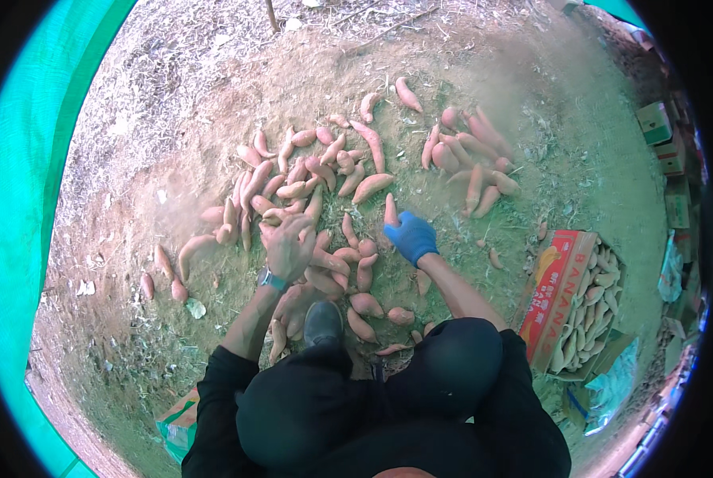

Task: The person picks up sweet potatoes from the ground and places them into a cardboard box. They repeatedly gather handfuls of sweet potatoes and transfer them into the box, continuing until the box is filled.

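Note:
Many sweet potatoes (370, 186) lie loose on the bare ground before me. My left hand (289, 248), bare and with a watch (271, 279) at the wrist, is over the middle of the near pile, its fingers on sweet potatoes there; whether it grips one is hidden. A blue glove covers my right hand (412, 238), which is closed on the lower end of a small sweet potato (390, 209) that points away from me. A separate heap of sweet potatoes (476, 143) lies beyond it to the right.
To my right stands a red banana carton (549, 293) filled with small pale sweet potatoes (592, 305). More cartons (655, 122) line the far right. Green sheeting (22, 179) hangs at the left. My boot (323, 324) is beside the pile. A carton with green plastic (180, 424) sits at lower left.

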